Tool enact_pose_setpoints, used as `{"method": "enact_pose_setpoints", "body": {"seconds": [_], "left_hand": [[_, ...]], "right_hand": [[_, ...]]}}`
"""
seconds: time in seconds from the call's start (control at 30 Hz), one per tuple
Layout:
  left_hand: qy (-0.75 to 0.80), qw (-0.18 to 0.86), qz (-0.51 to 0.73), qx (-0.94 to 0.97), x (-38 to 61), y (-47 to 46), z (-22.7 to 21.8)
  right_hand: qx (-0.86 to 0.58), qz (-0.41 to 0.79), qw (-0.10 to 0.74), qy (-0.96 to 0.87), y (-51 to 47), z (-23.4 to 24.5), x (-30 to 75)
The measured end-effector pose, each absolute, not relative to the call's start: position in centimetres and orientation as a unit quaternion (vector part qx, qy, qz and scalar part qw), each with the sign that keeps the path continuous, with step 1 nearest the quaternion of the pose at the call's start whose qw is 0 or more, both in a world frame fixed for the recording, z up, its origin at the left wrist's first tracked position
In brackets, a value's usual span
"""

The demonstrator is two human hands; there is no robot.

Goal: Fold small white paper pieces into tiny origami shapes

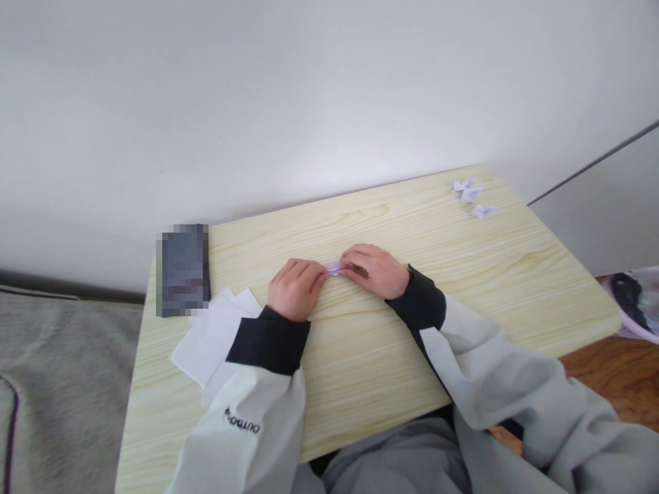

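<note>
A small folded piece of white paper (333, 268) is pinched between my two hands, above the middle of the table. My left hand (296, 287) grips its left end between thumb and fingers. At its right end, my right hand (375, 269) holds it the same way, fingertips closed. Parts of the paper are hidden behind my fingertips. Several white paper sheets (206, 346) lie loosely overlapped beside my left wrist, partly under the sleeve.
On the pale wood-grain table (371, 370), three small folded paper pieces (484, 211) sit at the far right corner. A dark pixelated rectangular object (184, 269) lies at the left edge. A white wall (309, 103) rises behind; a bin (636, 302) stands off the right side.
</note>
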State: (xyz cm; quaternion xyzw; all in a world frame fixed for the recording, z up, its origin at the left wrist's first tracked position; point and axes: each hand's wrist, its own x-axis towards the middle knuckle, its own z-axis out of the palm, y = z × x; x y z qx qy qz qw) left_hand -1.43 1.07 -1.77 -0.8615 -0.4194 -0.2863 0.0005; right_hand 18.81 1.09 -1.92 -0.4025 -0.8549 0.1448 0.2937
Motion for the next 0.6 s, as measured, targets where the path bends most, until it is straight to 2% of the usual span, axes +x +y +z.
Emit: {"method": "enact_pose_setpoints", "body": {"seconds": [0.37, 0.6], "left_hand": [[-0.372, 0.009, -0.329, -0.868, -1.37, 1.33, -2.15], [-0.372, -0.01, -0.33, -0.868, -1.31, 1.32, -2.18]], "right_hand": [[-0.38, 0.125, 0.303, -0.865, 1.21, -2.2, 18.46], [-0.431, 0.089, 0.28, -0.853, 0.65, -1.81, 17.84]]}}
